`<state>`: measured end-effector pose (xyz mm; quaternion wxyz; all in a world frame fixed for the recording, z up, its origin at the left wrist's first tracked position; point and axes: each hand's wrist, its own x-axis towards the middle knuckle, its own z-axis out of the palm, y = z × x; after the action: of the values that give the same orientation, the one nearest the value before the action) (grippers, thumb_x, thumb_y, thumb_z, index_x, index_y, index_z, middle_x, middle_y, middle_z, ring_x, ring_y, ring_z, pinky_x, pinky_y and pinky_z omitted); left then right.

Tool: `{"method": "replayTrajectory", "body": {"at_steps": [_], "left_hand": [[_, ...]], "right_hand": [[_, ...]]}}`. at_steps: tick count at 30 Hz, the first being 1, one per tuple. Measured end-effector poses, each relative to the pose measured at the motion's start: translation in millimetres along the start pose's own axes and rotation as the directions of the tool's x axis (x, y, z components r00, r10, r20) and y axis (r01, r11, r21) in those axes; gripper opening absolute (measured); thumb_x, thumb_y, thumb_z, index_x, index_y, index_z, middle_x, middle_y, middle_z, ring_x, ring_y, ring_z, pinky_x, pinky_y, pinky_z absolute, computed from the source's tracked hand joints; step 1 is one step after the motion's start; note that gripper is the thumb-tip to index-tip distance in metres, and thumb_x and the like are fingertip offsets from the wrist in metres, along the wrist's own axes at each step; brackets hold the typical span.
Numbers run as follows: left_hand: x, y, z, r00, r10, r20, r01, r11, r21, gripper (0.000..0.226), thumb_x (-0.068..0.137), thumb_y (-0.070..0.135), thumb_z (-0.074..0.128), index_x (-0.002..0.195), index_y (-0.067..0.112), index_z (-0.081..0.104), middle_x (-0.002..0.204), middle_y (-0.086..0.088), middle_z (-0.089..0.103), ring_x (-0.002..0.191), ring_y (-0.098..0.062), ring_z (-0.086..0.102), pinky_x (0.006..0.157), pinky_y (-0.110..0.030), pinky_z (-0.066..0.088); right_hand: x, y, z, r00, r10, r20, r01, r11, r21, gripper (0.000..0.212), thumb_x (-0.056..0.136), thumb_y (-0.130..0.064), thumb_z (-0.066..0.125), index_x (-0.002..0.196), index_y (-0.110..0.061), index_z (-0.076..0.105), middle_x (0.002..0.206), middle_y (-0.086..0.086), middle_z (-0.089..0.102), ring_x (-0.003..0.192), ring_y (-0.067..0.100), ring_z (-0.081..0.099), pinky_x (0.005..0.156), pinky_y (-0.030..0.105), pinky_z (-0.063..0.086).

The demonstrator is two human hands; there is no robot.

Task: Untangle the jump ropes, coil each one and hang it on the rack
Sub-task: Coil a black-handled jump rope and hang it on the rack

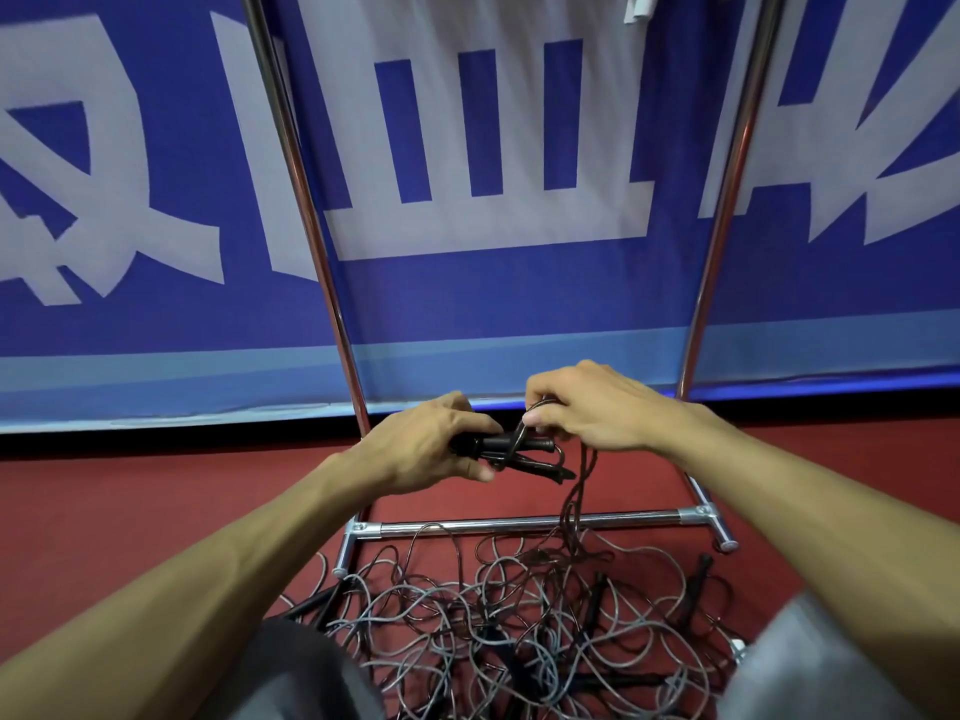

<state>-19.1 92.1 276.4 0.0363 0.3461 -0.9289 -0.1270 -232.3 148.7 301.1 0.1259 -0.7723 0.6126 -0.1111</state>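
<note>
Jump ropes of thin grey and dark cord with black handles (519,631) lie mostly in one tangled heap on the red floor, just in front of the chrome tube rack's (519,524) bottom bar. Above that bar, the left grip (431,444) is clamped on one dark rope (535,444) by its handles, while the right grip (587,407) pinches a loop of its cord around them. Judging by the heap, nearly everything remains. The rack's top rail is out of view.

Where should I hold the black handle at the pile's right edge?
Probably round its far half, from the right: the black handle lies at the edge of the pile, bare floor beside it, cords crossing its near end.
</note>
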Motion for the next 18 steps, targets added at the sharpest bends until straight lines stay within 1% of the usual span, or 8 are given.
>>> {"method": "replayTrajectory", "body": {"at_steps": [2, 4, 7, 9, 12, 15, 16, 18], "left_hand": [[-0.4, 3.4, 0.4, 0.999, -0.014, -0.033, 0.014, 1.0, 0.022, 0.044, 0.086, 0.044, 0.068, 0.126, 0.032, 0.058, 0.104, 0.006, 0.052, 0.098, -0.017, 0.055, 0.079, -0.033, 0.045], [-0.9, 8.6, 1.9, 0.999, 0.005, -0.05, -0.003, 1.0, 0.027, 0.037, 0.089, 0.036, 0.067, 0.124, 0.026, 0.057, 0.1, 0.006, 0.05, 0.098, -0.019, 0.053, 0.076, -0.031, 0.041], [-2.1, 16.4, 2.1, 0.997, 0.061, -0.056, -0.059, 0.998, 0.037, 0.028, 0.092, 0.028, 0.064, 0.118, 0.022, 0.056, 0.099, 0.006, 0.046, 0.095, -0.015, 0.048, 0.077, -0.031, 0.039], [-3.2, 20.0, 1.2, 0.996, 0.082, -0.031, -0.082, 0.997, -0.01, 0.027, 0.089, 0.029, 0.067, 0.114, 0.021, 0.059, 0.099, 0.005, 0.051, 0.09, -0.011, 0.049, 0.079, -0.03, 0.042], [-5.3, 25.7, 2.0, 0.993, 0.119, -0.006, -0.118, 0.982, -0.146, 0.033, 0.077, 0.043, 0.078, 0.097, 0.024, 0.06, 0.088, 0.008, 0.057, 0.076, -0.006, 0.052, 0.071, -0.025, 0.045], [-4.6, 30.9, 2.2, 0.995, 0.08, -0.054, -0.092, 0.954, -0.285, 0.035, 0.075, 0.047, 0.079, 0.086, 0.019, 0.061, 0.069, 0.01, 0.051, 0.062, -0.007, 0.045, 0.059, -0.022, 0.036], [-4.4, 31.9, 0.9, 0.995, 0.067, -0.072, -0.088, 0.936, -0.342, 0.03, 0.079, 0.044, 0.077, 0.083, 0.019, 0.06, 0.066, 0.01, 0.047, 0.06, -0.006, 0.041, 0.057, -0.021, 0.033], [-4.5, 32.4, -3.2, 0.995, 0.053, -0.081, -0.086, 0.862, -0.499, 0.02, 0.087, 0.035, 0.072, 0.081, 0.021, 0.06, 0.066, 0.003, 0.049, 0.061, -0.007, 0.042, 0.058, -0.021, 0.034]], "right_hand": [[-0.3, -1.1, 1.9, 0.999, 0.026, 0.028, -0.03, 0.987, 0.159, 0.018, 0.097, -0.033, 0.055, 0.089, -0.017, 0.058, 0.08, 0.004, 0.067, 0.063, 0.015, 0.069, 0.062, 0.028, 0.043], [-0.3, -1.6, 0.1, 0.999, 0.038, 0.024, -0.043, 0.958, 0.282, 0.016, 0.096, -0.028, 0.058, 0.089, -0.014, 0.061, 0.076, 0.006, 0.068, 0.052, 0.018, 0.069, 0.057, 0.026, 0.043], [0.0, 1.1, -4.5, 0.998, 0.056, 0.012, -0.057, 0.922, 0.383, 0.016, 0.089, -0.026, 0.068, 0.084, -0.012, 0.064, 0.07, 0.007, 0.07, 0.04, 0.02, 0.061, 0.048, 0.022, 0.041], [-0.6, 4.3, -6.7, 0.994, 0.105, -0.023, -0.087, 0.913, 0.398, 0.026, 0.078, -0.031, 0.079, 0.079, -0.009, 0.065, 0.059, 0.003, 0.067, 0.033, 0.018, 0.052, 0.042, 0.021, 0.037], [0.6, 9.8, -8.5, 0.983, 0.167, -0.074, -0.127, 0.916, 0.38, 0.031, 0.067, -0.036, 0.086, 0.067, -0.012, 0.067, 0.046, -0.008, 0.055, 0.036, 0.009, 0.044, 0.041, 0.019, 0.034], [3.6, 11.7, -9.2, 0.974, 0.213, -0.075, -0.162, 0.889, 0.427, 0.028, 0.066, -0.037, 0.086, 0.068, -0.015, 0.068, 0.055, -0.007, 0.057, 0.048, 0.006, 0.044, 0.048, 0.018, 0.034], [3.9, 12.2, -9.3, 0.972, 0.229, -0.056, -0.171, 0.849, 0.5, 0.027, 0.068, -0.035, 0.085, 0.072, -0.014, 0.069, 0.06, -0.004, 0.059, 0.051, 0.007, 0.046, 0.051, 0.019, 0.036], [3.4, 14.1, -8.6, 0.97, 0.245, 0.005, -0.182, 0.708, 0.683, 0.023, 0.076, -0.031, 0.08, 0.081, -0.01, 0.07, 0.069, 0.002, 0.062, 0.06, 0.01, 0.052, 0.059, 0.021, 0.041]]}}
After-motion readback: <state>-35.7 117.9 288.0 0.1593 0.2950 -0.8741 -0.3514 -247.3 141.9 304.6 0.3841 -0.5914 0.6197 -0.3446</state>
